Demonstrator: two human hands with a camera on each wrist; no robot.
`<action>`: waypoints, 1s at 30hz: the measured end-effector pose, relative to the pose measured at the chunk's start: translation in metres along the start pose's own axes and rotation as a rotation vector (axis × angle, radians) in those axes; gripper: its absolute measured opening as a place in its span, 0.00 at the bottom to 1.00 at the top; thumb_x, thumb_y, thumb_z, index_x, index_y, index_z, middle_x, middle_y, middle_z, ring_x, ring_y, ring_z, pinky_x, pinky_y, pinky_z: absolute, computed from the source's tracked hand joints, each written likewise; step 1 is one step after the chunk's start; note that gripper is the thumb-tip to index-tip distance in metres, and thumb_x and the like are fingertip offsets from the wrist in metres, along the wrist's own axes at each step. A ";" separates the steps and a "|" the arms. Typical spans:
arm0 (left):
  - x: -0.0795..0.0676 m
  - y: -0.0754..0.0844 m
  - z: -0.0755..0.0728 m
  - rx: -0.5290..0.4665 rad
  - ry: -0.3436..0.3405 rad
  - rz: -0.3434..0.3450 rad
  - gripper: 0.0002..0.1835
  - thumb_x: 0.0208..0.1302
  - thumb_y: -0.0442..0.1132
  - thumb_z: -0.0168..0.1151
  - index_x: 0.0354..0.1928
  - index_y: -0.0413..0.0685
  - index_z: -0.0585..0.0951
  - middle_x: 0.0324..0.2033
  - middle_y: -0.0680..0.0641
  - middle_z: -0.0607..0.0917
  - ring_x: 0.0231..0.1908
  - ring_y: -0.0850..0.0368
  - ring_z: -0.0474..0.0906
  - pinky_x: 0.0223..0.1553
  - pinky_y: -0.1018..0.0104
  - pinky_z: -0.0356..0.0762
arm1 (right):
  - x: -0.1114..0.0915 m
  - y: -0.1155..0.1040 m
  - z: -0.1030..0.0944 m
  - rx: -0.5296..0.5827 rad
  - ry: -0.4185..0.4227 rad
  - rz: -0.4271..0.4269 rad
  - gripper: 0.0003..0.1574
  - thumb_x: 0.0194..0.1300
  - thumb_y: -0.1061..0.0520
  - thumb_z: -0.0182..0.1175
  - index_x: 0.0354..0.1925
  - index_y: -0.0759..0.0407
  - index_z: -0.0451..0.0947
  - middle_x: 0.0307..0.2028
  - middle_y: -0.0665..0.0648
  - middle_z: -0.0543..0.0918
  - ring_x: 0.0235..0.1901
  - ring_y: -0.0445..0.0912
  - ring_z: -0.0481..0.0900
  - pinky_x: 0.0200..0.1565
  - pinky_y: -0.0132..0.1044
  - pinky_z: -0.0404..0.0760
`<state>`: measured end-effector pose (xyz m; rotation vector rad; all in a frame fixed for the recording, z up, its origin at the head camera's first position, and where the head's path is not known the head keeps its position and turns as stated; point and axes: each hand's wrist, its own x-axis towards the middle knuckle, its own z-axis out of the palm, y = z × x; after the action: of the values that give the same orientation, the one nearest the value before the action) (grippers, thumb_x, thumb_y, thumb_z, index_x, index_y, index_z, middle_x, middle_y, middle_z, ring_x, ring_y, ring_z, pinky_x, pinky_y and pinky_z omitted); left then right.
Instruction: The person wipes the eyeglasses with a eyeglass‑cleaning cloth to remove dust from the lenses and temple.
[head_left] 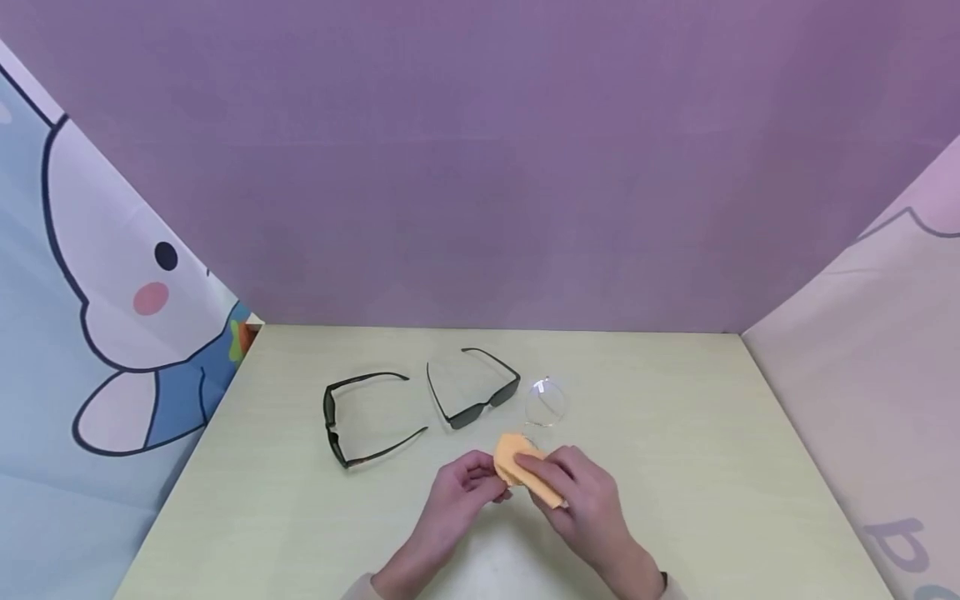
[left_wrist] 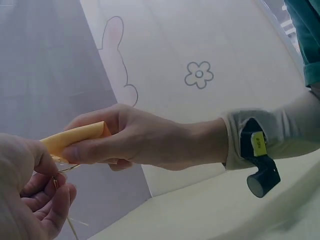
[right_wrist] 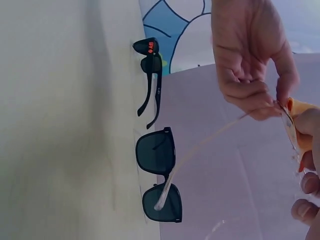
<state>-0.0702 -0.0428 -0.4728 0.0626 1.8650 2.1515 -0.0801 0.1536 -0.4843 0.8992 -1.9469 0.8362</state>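
Observation:
My left hand (head_left: 461,492) pinches a pair of thin-rimmed clear eyeglasses (right_wrist: 200,147) at the end of the frame, by the hinge. One slim temple with a clear tip reaches out from those fingertips in the right wrist view. An orange cloth (head_left: 525,471) lies folded over a lens, gripped between the thumb and fingers of my right hand (head_left: 588,500). The covered lens is mostly hidden. Beyond the cloth, a round clear lens (head_left: 546,402) shows in the head view. Both hands are close together above the table's front part.
Black sunglasses (head_left: 468,416) lie with temples spread on the pale table (head_left: 675,417), just beyond the hands. A second black pair (head_left: 330,408) lies farther left. A purple cloth wall (head_left: 480,167) rises behind the table, with printed fabric (head_left: 135,275) at the side.

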 end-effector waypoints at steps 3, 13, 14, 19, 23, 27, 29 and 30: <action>-0.002 0.000 -0.001 0.012 0.010 0.010 0.12 0.65 0.30 0.65 0.45 0.25 0.79 0.34 0.44 0.86 0.34 0.60 0.84 0.42 0.70 0.86 | 0.002 0.001 0.001 -0.002 0.007 0.067 0.18 0.79 0.51 0.55 0.46 0.59 0.88 0.32 0.51 0.79 0.27 0.39 0.72 0.27 0.21 0.73; -0.005 0.001 -0.001 0.019 0.006 0.056 0.13 0.65 0.28 0.64 0.48 0.24 0.79 0.39 0.39 0.88 0.37 0.61 0.86 0.45 0.70 0.87 | 0.003 -0.002 0.012 0.040 0.046 -0.067 0.14 0.78 0.56 0.58 0.44 0.60 0.89 0.28 0.51 0.77 0.24 0.38 0.70 0.26 0.18 0.69; -0.006 0.000 0.000 0.016 0.004 0.055 0.13 0.65 0.28 0.64 0.47 0.24 0.79 0.38 0.39 0.88 0.37 0.61 0.86 0.45 0.69 0.87 | 0.003 -0.001 0.012 0.034 0.048 -0.043 0.15 0.78 0.55 0.58 0.44 0.60 0.90 0.28 0.52 0.78 0.24 0.38 0.70 0.26 0.18 0.69; -0.007 -0.001 0.000 0.010 0.004 0.045 0.12 0.66 0.29 0.65 0.45 0.24 0.79 0.37 0.37 0.86 0.35 0.60 0.85 0.44 0.69 0.87 | 0.003 0.002 0.006 0.015 0.042 0.091 0.18 0.78 0.51 0.58 0.43 0.60 0.90 0.30 0.52 0.78 0.25 0.39 0.70 0.25 0.20 0.70; -0.008 0.000 0.000 0.012 0.015 0.063 0.12 0.65 0.28 0.65 0.46 0.24 0.80 0.39 0.34 0.87 0.36 0.61 0.85 0.44 0.70 0.87 | 0.002 -0.002 0.011 0.043 0.052 0.008 0.17 0.78 0.54 0.57 0.43 0.62 0.89 0.28 0.52 0.77 0.24 0.38 0.69 0.25 0.18 0.69; -0.008 0.000 0.000 0.009 0.019 0.074 0.14 0.65 0.27 0.63 0.50 0.24 0.80 0.41 0.36 0.88 0.38 0.61 0.86 0.45 0.69 0.87 | 0.001 -0.006 0.016 0.058 0.066 -0.100 0.15 0.77 0.58 0.57 0.42 0.63 0.89 0.26 0.51 0.74 0.22 0.35 0.66 0.25 0.17 0.66; -0.008 0.000 0.000 -0.002 0.012 0.070 0.14 0.65 0.27 0.63 0.49 0.23 0.79 0.40 0.37 0.88 0.37 0.61 0.86 0.46 0.69 0.87 | 0.001 -0.006 0.015 0.043 0.073 -0.084 0.15 0.77 0.58 0.57 0.42 0.62 0.89 0.25 0.51 0.75 0.22 0.35 0.66 0.25 0.17 0.66; -0.008 -0.001 0.000 -0.006 0.008 0.063 0.14 0.65 0.27 0.64 0.49 0.23 0.79 0.40 0.37 0.88 0.37 0.61 0.86 0.45 0.69 0.87 | 0.002 -0.005 0.013 0.036 0.076 -0.063 0.16 0.77 0.57 0.57 0.42 0.63 0.89 0.26 0.51 0.75 0.22 0.36 0.67 0.24 0.17 0.66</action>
<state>-0.0619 -0.0445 -0.4719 0.1126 1.8853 2.2015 -0.0821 0.1397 -0.4876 0.9317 -1.8345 0.8589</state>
